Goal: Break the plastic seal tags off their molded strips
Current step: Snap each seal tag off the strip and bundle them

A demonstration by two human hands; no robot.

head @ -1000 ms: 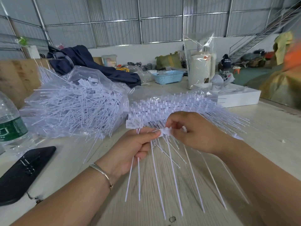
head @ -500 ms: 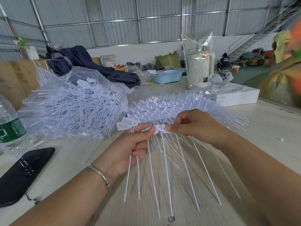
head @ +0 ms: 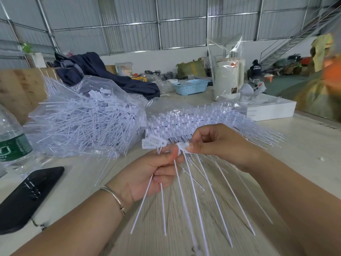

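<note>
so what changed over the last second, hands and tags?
The left hand and right hand have drawn slightly apart at the strip of seal tags. The loose tags pinched in the left hand now stick out further left of the strip. Both hands keep their pinch. The bagged pile of tags, stacked strips, phone and bottle are unmoved.

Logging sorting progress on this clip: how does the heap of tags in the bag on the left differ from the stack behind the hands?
The bagged heap is a loose tangle, tails pointing every way; the stack of molded strips lies in orderly rows, tails fanning right. The heap sits inside an open clear bag; the stack rests on crumpled clear plastic. The heap rises higher; the stack lies flatter. Both are white plastic seal tags on the wooden table.
</note>
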